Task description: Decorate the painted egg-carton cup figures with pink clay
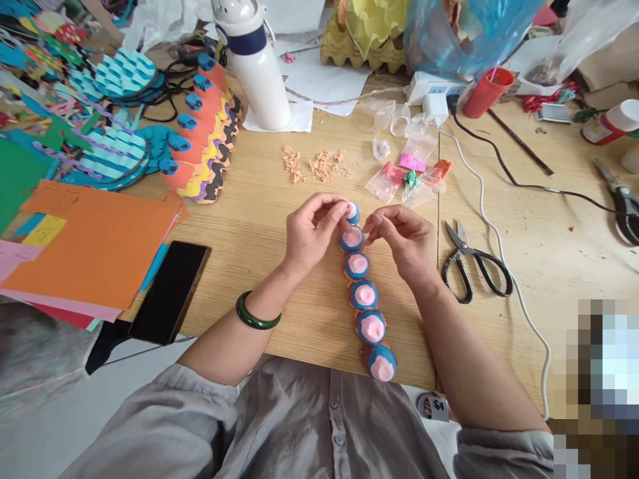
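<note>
A row of egg-carton cups runs from the table's front edge toward the far side. Each cup has a blue cap topped with a dab of pink modelling clay. My left hand pinches thumb and forefinger together at the pink dab on the farthest cup; whether clay is between the fingertips is hidden. A dark green bangle circles that wrist. Just right of the second-farthest cup, my right hand has its fingers curled in a pinch, and anything in it is too small to make out.
Black-handled scissors lie right of my right hand, beside a white cable. Small bags of coloured clay and orange scraps lie beyond. Left are a phone, coloured paper and a painted egg-carton caterpillar. A white flask stands behind.
</note>
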A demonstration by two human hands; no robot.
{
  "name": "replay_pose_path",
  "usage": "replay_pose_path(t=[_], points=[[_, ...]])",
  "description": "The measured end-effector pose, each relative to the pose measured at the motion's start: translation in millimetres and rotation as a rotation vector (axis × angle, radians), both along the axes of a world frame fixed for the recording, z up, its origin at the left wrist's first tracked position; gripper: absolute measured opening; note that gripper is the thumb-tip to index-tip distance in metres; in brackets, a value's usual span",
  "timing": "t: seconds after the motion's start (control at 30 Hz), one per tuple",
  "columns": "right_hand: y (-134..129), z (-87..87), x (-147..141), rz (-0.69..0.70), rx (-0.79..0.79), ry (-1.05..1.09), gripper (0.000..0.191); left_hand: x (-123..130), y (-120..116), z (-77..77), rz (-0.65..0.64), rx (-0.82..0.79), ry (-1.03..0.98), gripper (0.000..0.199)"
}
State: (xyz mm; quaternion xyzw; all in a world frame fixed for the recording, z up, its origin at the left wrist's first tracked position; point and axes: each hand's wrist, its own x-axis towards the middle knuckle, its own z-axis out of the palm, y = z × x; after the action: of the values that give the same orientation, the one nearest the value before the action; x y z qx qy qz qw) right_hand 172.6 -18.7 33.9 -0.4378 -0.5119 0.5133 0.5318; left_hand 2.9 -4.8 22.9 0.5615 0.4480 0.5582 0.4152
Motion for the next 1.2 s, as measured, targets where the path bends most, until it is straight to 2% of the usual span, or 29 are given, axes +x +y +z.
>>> replay_pose_path(t=[0.13, 0.23, 0.3, 0.33, 0.4, 0.5, 0.57, 0.63, 0.7, 0.83, 1.07, 1.2], points=[[3.9, -4.6, 2.9, -0.019, -0.094, 0.038, 0.036, -5.5, 10.5, -2.0, 0.038, -0.098, -0.205, 0.023], [7.1, -9.0, 3.6, -0.033, -0.158, 0.053, 0.036, -8.8, 14.8, 1.0, -0.012, -0.275, -0.38, 0.015], [8.7, -12.1, 3.6, -0.086, -0.148, 0.031, 0.032, -11.5, 15.5, 4.1, -0.041, -0.41, -0.417, 0.013], [9.3, -14.0, 3.6, -0.116, -0.136, 0.016, 0.031, -13.3, 15.4, 5.5, -0.051, -0.466, -0.375, 0.015], [10.5, -18.6, 3.5, -0.166, -0.114, -0.017, 0.03, -18.5, 14.3, 7.7, -0.073, -0.51, -0.142, 0.026], [11.7, -27.1, 2.5, -0.187, -0.114, -0.067, 0.031, -28.8, 11.3, 9.8, -0.145, -0.427, 0.378, 0.042], [12.0, -32.2, 0.7, -0.158, -0.127, -0.071, 0.032, -34.2, 9.0, 10.2, -0.229, -0.408, 0.605, 0.051], [11.6, -35.4, -1.8, -0.121, -0.145, -0.051, 0.033, -35.7, 6.9, 9.3, -0.319, -0.44, 0.694, 0.056], [10.6, -36.2, -4.3, -0.102, -0.157, -0.039, 0.032, -32.9, 5.3, 7.5, -0.345, -0.457, 0.707, 0.056], [8.0, -31.1, -6.2, -0.132, -0.11, -0.036, 0.029, -22.1, 3.7, 4.7, -0.221, -0.434, 0.655, 0.053], [7.2, -17.2, -1.3, -0.196, -0.057, 0.111, 0.032, -12.6, 4.3, 6.0, -0.215, -0.522, 0.11, 0.046], [6.1, -11.3, 0.1, -0.176, -0.069, 0.096, 0.037, -10.7, 6.3, 8.8, -0.143, -0.477, -0.026, 0.046]])
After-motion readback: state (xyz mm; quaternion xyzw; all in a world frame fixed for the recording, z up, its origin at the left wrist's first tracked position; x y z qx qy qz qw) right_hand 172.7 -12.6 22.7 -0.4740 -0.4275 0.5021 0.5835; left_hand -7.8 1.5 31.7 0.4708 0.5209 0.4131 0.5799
